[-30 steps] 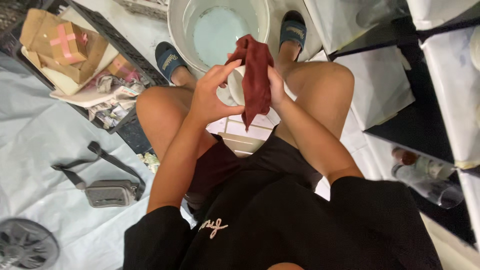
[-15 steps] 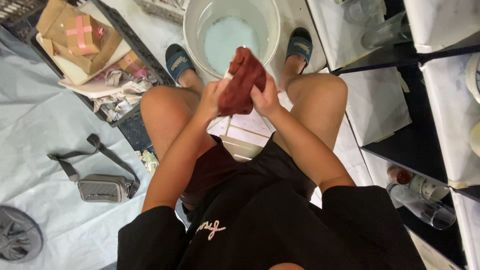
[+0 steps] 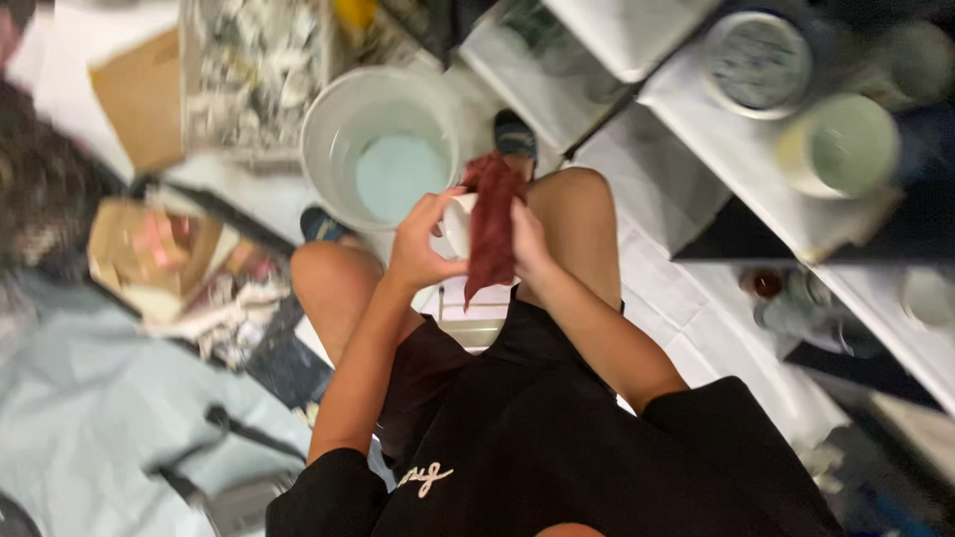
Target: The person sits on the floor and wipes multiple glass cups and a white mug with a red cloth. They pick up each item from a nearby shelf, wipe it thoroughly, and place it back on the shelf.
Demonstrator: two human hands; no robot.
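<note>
Since the earlier frames the view has swung right and blurred: the bucket (image 3: 383,149) now sits toward the upper left, and shelves with a pale green cup (image 3: 841,144) and a round lid (image 3: 756,60) fill the upper right. The cloth (image 3: 490,224), bunched into a ball half a second ago, now hangs long again over the cup (image 3: 456,224).

The person sits with knees apart, both forearms reaching forward and meeting above the gap between the thighs. The left hand (image 3: 423,244) curls around the white cup from the left, thumb and fingers closed on its wall. The right hand (image 3: 527,244) presses the dark red cloth against the cup's right side, fingers folded over the fabric — a closed hold, though blur hides the fingertips.

The cup sits between the two hands, its rim showing just left of the cloth; the cloth drapes down past both wrists. Both are held just before the bucket's near rim, over a slatted stool (image 3: 476,308) between the legs.
</note>
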